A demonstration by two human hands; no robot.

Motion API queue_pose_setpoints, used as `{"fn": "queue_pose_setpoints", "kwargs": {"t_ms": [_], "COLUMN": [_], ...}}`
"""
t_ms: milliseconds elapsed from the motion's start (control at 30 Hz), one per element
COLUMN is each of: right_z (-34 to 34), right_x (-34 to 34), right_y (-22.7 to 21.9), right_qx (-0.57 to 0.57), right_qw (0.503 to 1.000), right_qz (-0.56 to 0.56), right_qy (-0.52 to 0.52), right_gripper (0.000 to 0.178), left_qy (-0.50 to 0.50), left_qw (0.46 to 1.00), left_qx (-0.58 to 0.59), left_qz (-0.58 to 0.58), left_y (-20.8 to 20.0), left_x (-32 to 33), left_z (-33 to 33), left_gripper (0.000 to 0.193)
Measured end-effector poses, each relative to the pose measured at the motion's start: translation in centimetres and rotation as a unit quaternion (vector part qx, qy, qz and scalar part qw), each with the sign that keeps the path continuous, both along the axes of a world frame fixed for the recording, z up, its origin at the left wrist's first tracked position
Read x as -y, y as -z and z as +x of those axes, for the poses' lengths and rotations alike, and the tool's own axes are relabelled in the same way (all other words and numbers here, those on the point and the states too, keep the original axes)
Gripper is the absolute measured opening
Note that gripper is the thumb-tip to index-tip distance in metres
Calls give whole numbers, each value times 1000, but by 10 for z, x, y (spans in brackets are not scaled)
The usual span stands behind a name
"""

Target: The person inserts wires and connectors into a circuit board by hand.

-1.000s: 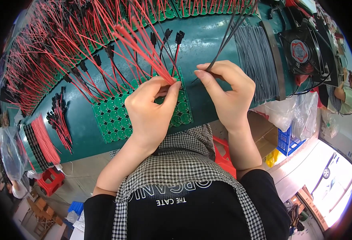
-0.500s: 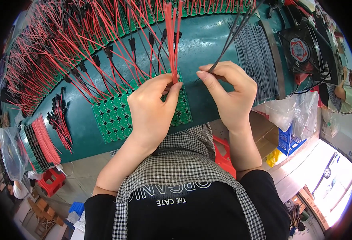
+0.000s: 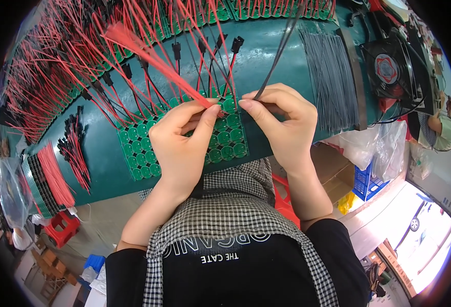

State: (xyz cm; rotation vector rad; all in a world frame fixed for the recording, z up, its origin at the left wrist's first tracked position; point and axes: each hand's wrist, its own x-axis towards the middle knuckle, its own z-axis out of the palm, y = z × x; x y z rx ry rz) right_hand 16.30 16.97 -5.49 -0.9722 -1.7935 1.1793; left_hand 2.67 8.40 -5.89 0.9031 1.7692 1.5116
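Observation:
My left hand [image 3: 182, 135] pinches a bundle of red wires [image 3: 156, 57] between thumb and fingers; the bundle slants up to the left. It hovers over a panel of round green circuit boards [image 3: 139, 148] on the bench. My right hand [image 3: 282, 120] is closed on a few dark wires [image 3: 277, 56], whose long ends point up and away. Its fingertips are at the panel's right side, near the upper rows. Red and black leads with black connectors [image 3: 237, 44] stand up from the far rows. Whether the held wire ends touch the boards, I cannot tell.
Dark loose wires [image 3: 330, 77] lie against a bar at the right, near a black fan [image 3: 386, 69]. At the left are connector leads [image 3: 74, 153] and red wires [image 3: 55, 171]. More wired panels [image 3: 220, 15] line the far side of the green bench [image 3: 102, 176].
The red bundle has tipped from upright to a leftward slant, and my left hand has shifted left and down. My right hand has moved left with the dark wires, closer to the panel.

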Motion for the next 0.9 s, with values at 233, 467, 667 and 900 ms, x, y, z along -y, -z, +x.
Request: {"fn": "queue_pose_setpoints", "kwargs": {"t_ms": [233,467,667,900], "right_z": [-9,-14,-13,-12], "right_x": [1,2,1,1], "right_y": [6,8,6,6], "right_qx": [2,7,30,22], "right_qw": [1000,998,997,998], "right_qz": [20,58,76,56], "right_qy": [5,-2,-6,-3], "right_gripper": [8,8,7,7], "left_qy": [-17,-20,-18,-2], "left_qw": [1000,1000,1000,997], "left_qx": [-4,-14,-21,-74], "left_qz": [14,9,7,9], "left_y": [9,6,7,6], "left_x": [5,6,7,5], "left_z": [0,-1,-1,1], "left_gripper": [11,11,12,9]}}
